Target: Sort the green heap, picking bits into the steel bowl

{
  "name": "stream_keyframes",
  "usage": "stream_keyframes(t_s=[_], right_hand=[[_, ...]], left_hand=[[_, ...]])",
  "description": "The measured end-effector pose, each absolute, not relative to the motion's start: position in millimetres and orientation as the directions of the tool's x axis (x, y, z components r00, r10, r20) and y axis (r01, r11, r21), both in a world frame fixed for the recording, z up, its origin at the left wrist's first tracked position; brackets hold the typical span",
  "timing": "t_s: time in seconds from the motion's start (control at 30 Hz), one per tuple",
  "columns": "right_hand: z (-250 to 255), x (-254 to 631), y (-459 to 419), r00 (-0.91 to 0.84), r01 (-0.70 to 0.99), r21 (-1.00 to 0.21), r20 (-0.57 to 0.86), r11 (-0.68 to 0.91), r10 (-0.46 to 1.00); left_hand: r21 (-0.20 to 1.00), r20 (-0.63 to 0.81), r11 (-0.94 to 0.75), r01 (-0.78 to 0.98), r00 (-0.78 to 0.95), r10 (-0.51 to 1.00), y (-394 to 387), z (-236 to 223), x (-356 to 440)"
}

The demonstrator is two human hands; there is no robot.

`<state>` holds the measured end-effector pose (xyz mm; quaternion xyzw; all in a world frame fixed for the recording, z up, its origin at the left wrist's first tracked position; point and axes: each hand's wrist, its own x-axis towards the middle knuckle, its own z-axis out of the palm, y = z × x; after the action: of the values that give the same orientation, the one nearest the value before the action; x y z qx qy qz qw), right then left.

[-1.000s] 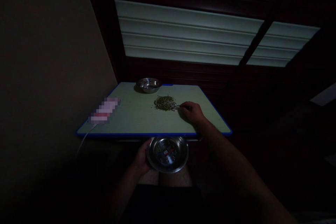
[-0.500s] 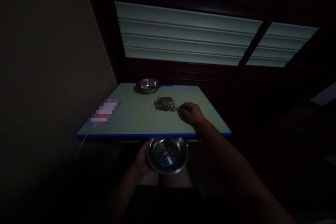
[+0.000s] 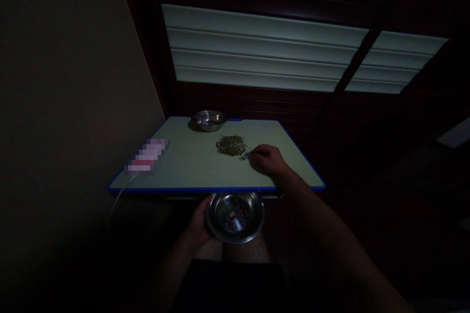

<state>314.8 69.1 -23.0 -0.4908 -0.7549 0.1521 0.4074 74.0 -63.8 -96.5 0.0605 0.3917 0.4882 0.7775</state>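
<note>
My right hand: fingers pinching small utensil, tip at near-right edge of grain pile, few loose grains beside it. My left hand: gripping left side of metal bowl, held just below near edge of table, above my legs. Grain pile mid-table, loosely spread. Second bowl near far edge, behind and left of pile. Pixelated object at table's left edge, cable hanging off.

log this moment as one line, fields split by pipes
left hand: holds near bowl | right hand: holds small utensil beside grains | grains: spread on table | far bowl: on table, beyond grains
</note>
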Motion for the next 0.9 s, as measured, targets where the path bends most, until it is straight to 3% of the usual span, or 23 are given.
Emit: stream_keyframes(t_s=[0.37, 0.53, 0.9], right_hand=[[-20.2, 313.1, 64.2, -0.168, 0.533, -0.732, 0.399, 0.424, 0.901], [-17.2, 312.2, 62.6, -0.082, 0.484, -0.8, 0.363, 0.355, 0.928], [-20.3, 315.6, 66.5, -0.008, 0.551, -0.771, 0.379, 0.321, 0.925]], left_hand=[[0.512, -0.522, 0.525, -0.68, 0.238, 0.819, -62.1, -101.4, 75.8], [0.508, -0.534, 0.539, -0.672, 0.245, 0.809, -61.7, -104.2, 75.0], [0.478, -0.513, 0.54, -0.693, 0.279, 0.812, -60.9, -106.9, 73.3]])
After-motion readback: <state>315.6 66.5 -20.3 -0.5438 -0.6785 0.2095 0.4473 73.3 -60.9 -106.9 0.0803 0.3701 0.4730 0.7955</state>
